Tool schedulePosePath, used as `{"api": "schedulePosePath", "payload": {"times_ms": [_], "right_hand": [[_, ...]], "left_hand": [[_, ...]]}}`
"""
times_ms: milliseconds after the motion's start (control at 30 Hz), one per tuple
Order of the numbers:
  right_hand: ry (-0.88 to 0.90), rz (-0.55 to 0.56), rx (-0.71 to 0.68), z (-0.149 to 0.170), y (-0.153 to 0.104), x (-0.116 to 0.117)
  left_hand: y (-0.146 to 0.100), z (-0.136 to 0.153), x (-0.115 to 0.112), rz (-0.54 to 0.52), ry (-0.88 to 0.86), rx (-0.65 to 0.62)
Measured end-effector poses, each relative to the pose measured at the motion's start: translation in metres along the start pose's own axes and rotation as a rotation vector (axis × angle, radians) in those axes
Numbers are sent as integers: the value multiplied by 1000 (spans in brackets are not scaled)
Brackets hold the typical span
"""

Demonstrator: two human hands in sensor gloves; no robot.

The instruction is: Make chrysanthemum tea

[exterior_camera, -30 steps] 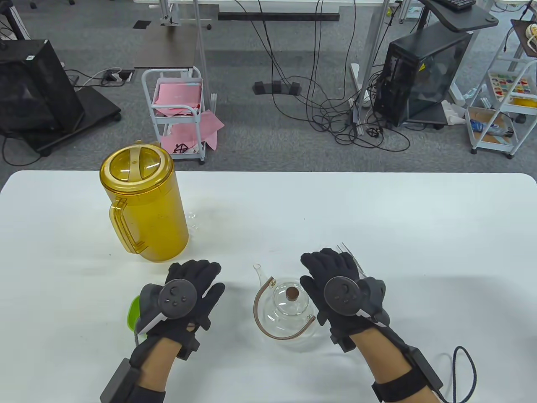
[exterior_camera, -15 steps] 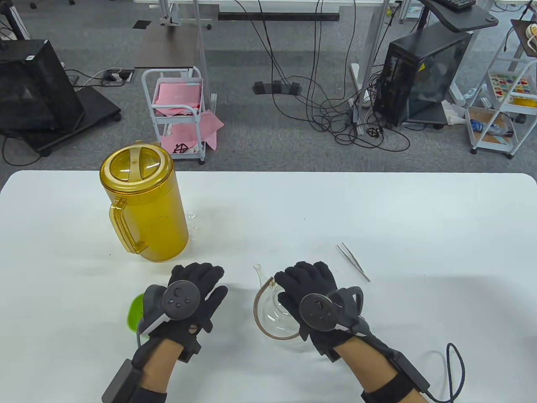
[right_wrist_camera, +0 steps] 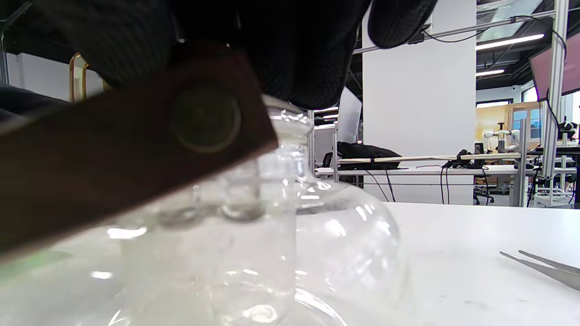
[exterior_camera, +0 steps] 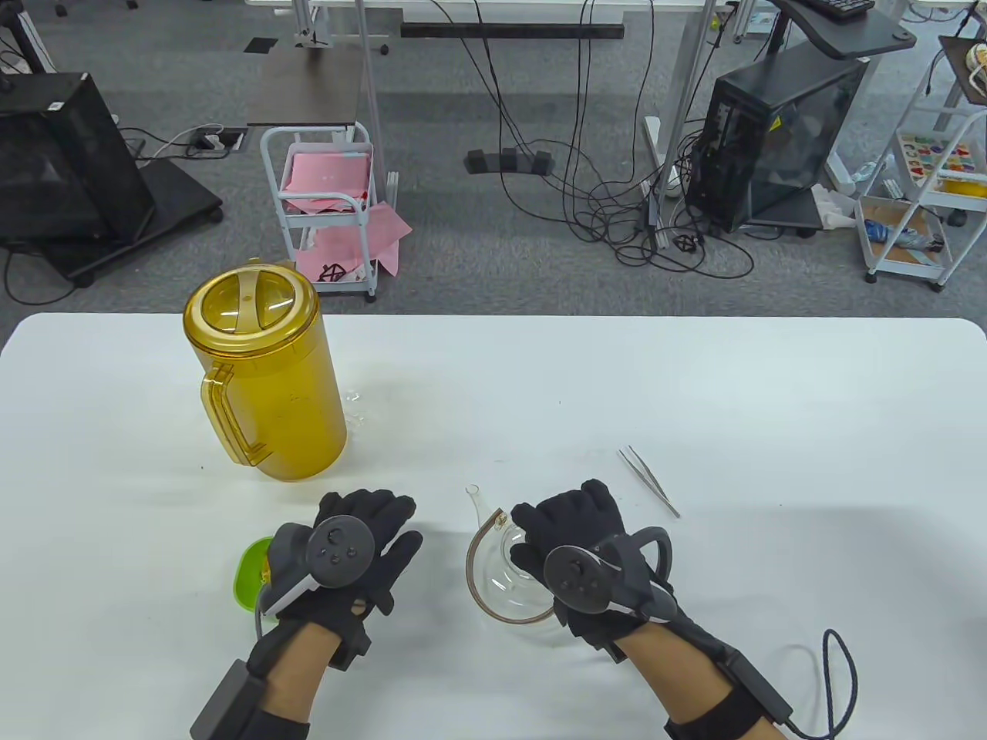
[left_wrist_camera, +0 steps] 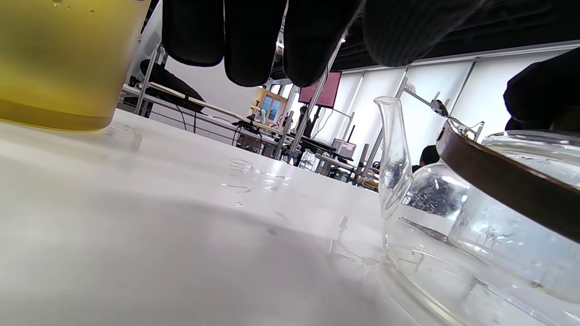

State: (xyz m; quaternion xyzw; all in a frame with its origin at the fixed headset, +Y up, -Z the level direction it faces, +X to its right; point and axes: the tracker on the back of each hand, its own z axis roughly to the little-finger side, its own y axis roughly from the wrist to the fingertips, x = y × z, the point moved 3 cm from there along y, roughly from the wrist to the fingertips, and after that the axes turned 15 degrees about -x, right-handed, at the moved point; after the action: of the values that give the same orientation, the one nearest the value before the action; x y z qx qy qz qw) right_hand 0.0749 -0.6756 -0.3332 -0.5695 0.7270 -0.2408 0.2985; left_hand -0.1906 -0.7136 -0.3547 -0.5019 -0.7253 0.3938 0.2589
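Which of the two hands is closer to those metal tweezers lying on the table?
Right. The right hand lies over the glass teapot, just left of the tweezers and nearer the person. The left hand is beyond the teapot, beside the green container.

The right hand (exterior_camera: 574, 532) covered the teapot (exterior_camera: 501, 574) lid, so its grip was anyone's guess. The left hand (exterior_camera: 355, 539) hid most of the green bowl (exterior_camera: 248, 570) left of the teapot.

I see bright, even overhead light with soft shadows on the white table (exterior_camera: 617, 385), while both wrist views blur close up.
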Motion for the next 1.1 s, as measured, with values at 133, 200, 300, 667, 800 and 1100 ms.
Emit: {"api": "schedulePosePath", "payload": {"times_ms": [133, 200, 300, 667, 800, 1100], "right_hand": [[-15, 14, -10, -3, -1, -1], [-26, 36, -7, -3, -2, -3], [50, 99, 32, 7, -6, -11], [94, 271, 453, 116, -52, -37], [95, 248, 617, 156, -74, -30], [93, 34, 876, 212, -107, 12]], "left_hand": [[0, 0, -1, 6, 0, 1], [1, -1, -2, 11, -1, 0], [1, -2, -3, 21, -1, -1], [3, -3, -6, 39, -4, -3], [3, -3, -7, 39, -5, -5], [3, -4, -8, 43, -8, -10]]}}
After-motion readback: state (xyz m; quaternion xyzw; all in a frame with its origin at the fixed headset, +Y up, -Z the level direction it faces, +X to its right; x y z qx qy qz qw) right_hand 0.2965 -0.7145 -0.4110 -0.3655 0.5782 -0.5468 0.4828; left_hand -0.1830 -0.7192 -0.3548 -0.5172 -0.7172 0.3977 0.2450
